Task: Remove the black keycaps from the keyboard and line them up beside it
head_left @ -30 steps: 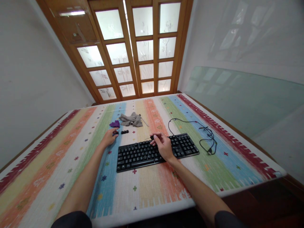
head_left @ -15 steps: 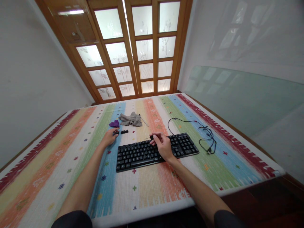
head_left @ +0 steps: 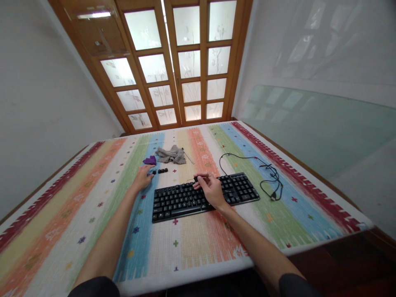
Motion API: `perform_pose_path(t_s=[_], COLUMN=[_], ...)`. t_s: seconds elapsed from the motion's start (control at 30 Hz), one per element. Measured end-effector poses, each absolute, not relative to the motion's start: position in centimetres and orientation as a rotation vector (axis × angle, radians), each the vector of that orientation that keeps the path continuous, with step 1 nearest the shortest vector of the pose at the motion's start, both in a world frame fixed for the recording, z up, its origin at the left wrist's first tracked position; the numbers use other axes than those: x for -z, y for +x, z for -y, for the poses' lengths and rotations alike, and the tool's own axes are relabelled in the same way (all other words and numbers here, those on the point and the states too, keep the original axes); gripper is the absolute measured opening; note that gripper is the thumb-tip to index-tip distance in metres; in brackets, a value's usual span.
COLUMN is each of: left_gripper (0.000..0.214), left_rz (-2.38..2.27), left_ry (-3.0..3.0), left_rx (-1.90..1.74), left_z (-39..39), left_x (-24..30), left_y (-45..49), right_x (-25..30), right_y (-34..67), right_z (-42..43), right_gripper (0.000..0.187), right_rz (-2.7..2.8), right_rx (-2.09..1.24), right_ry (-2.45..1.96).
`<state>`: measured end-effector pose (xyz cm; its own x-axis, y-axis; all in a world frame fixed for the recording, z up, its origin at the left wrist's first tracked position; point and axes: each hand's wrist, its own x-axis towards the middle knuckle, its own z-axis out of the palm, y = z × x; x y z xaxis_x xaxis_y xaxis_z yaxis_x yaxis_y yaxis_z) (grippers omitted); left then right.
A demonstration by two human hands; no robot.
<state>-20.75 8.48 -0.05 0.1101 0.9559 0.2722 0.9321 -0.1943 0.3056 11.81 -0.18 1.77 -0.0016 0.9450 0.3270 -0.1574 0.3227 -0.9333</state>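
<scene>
My left hand (head_left: pixel 144 177) rests low over the cloth, its fingers stretched apart beside a loose black keycap (head_left: pixel 154 172). Several more small keycaps (head_left: pixel 162 170) sit in a row just right of it. A black keyboard (head_left: pixel 182 202) lies across the middle of the table, with some white-lettered keys hidden under my right hand (head_left: pixel 210 187). That hand is closed in a pinch above the keyboard's upper edge. Between its fingertips is a small black tool (head_left: pixel 195 178) with a thin wire-like end pointing left.
A crumpled grey cloth (head_left: pixel 172 155) and a purple cloth (head_left: pixel 149 160) lie beyond the keycaps, with a thin stick (head_left: pixel 188 157) by the grey one. The keyboard's cable (head_left: pixel 269 169) coils at right. A striped tablecloth (head_left: pixel 102 198) covers the table.
My left fingers have drawn back slightly from the keycap, which now shows on the cloth next to the row. My right hand keeps its pinch, almost unmoved.
</scene>
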Motion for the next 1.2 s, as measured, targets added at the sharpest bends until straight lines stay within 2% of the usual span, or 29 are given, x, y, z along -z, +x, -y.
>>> perform_pose_path(t_s=[0.23, 0.47, 1.2], left_gripper=[0.037, 0.026, 0.028], left_rz=[-1.735, -1.402, -1.405], left_ry=[2.448, 2.516, 2.416], left_rx=[-0.780, -0.581, -0.810], left_z=[-5.8, -2.6, -0.2], left_x=[-2.1, -2.2, 0.4], left_y=[-16.8, -12.3, -11.0], right_x=[-1.2, -1.4, -0.4], right_y=[11.9, 11.8, 8.8], right_z=[0.4, 0.7, 0.7], right_gripper=[0.033, 0.031, 0.030], right_rz=[1.337, 1.358, 1.439], right_rx=[-1.118, -1.156, -1.301], right_ry=[-0.824, -0.796, -0.722])
